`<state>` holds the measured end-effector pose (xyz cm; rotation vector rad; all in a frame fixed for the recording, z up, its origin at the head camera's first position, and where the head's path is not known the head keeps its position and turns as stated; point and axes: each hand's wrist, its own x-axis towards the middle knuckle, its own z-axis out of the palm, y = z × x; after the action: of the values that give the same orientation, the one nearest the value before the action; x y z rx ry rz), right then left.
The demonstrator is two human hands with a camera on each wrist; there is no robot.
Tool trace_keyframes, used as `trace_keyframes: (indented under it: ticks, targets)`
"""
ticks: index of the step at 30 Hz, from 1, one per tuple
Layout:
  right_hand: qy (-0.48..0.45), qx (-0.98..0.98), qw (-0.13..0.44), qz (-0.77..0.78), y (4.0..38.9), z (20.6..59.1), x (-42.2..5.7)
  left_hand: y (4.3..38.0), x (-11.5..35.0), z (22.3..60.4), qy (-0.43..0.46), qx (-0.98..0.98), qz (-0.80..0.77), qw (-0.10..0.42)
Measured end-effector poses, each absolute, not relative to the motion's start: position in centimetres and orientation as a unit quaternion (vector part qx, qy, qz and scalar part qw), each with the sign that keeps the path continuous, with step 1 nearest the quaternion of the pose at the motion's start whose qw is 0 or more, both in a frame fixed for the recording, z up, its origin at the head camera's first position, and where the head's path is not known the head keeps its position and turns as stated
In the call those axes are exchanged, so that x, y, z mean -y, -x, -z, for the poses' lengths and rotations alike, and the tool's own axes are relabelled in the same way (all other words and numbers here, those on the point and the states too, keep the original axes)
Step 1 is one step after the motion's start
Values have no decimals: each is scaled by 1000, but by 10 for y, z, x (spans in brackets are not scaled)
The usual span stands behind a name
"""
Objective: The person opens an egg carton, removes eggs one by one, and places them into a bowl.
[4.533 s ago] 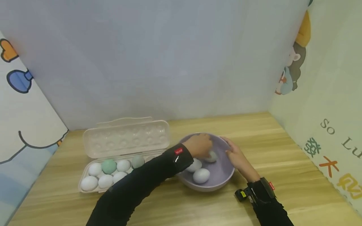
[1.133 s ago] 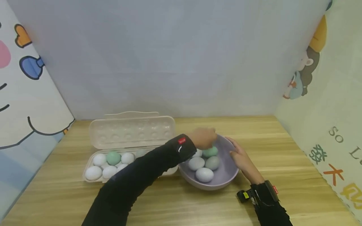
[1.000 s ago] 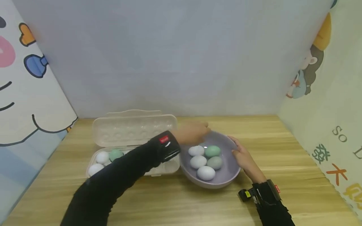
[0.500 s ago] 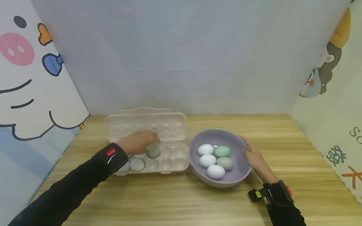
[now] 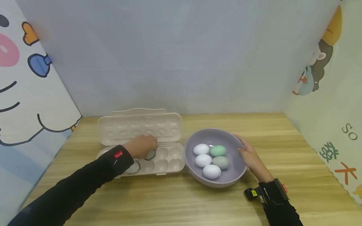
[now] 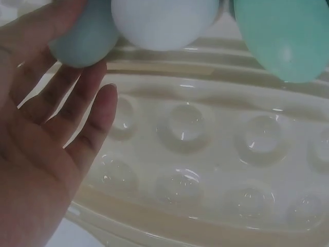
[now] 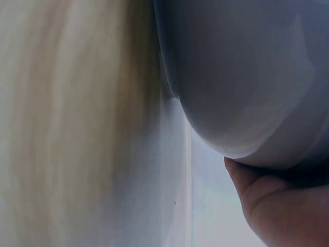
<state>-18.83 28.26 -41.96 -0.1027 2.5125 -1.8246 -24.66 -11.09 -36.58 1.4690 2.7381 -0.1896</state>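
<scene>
My left hand is over the open egg carton, with thumb and fingers round a grey-green egg in the back row. In the left wrist view the thumb lies on one side of that egg and fingertips touch the other. A white egg and a mint-green egg sit beside it. My right hand grips the right side of a purple bowl, thumb over the rim. Inside the bowl lie white eggs, a green egg and a grey-green egg.
The carton's lid leans open at the back. Vacant cups show in its right part, close to the bowl. A wooden table lies under everything, with a pale wall behind.
A green egg has joined the others in the bowl. My left hand has left the bowl, moved left to the carton and closed round a grey-green egg. My right hand stays on the bowl.
</scene>
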Motion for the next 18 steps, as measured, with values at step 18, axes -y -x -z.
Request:
trace_keyframes:
  ticks: [18]
  targets:
    - [23,-811,23,583,190,419,-283,217,-11,273,-540,-837,-80,28]
